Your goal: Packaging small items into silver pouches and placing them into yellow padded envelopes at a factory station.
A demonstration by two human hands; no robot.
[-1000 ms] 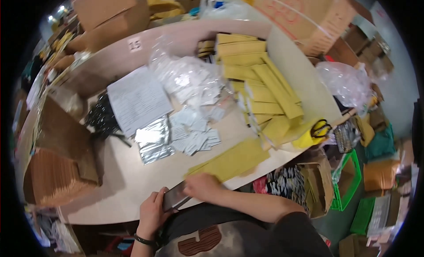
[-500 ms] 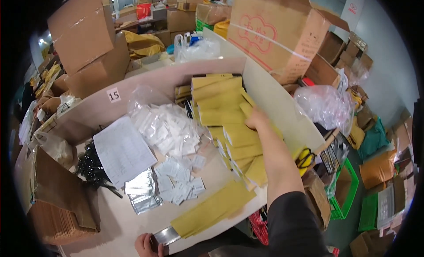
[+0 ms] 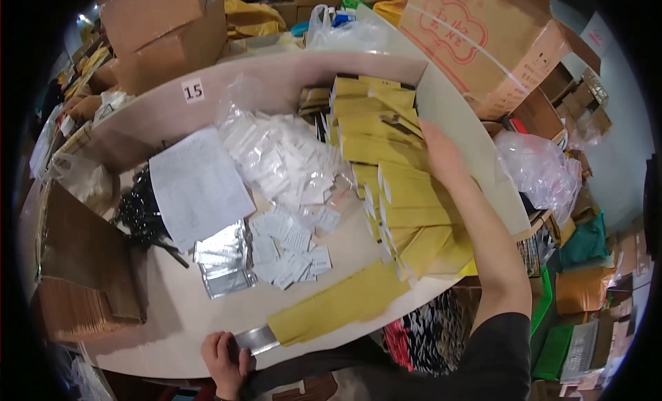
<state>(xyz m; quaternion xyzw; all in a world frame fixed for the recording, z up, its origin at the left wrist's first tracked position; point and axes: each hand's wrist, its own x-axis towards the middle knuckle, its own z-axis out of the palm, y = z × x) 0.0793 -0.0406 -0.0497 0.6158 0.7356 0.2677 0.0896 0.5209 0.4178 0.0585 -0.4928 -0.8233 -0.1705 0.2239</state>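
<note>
My left hand (image 3: pixel 225 363) is at the table's front edge, its fingers curled at the end of a silver strip (image 3: pixel 259 339). The strip's other end meets a long yellow paper sleeve (image 3: pixel 341 302) lying flat along the edge. My right hand (image 3: pixel 445 153) reaches over a pile of yellow sleeves (image 3: pixel 372 142) at the back right. Its fingers are closed at the edge of one top sleeve near a dark, narrow gap; the fingertips are partly hidden. Small white printed cards (image 3: pixel 293 246) and silver pouches (image 3: pixel 226 259) lie left of the pile.
A clear bag of white packets (image 3: pixel 283 159) and a printed sheet (image 3: pixel 200 187) over black items (image 3: pixel 136 208) occupy the table's middle and left. An open carton (image 3: pixel 89 263) stands far left. Low walls (image 3: pixel 276 66) border the back and right. Large boxes (image 3: pixel 476 46) rise beyond.
The view has shifted, so the table sits higher and more of my left hand shows. My right hand has moved along the yellow pile to its back right edge. The front sleeve stays in place.
</note>
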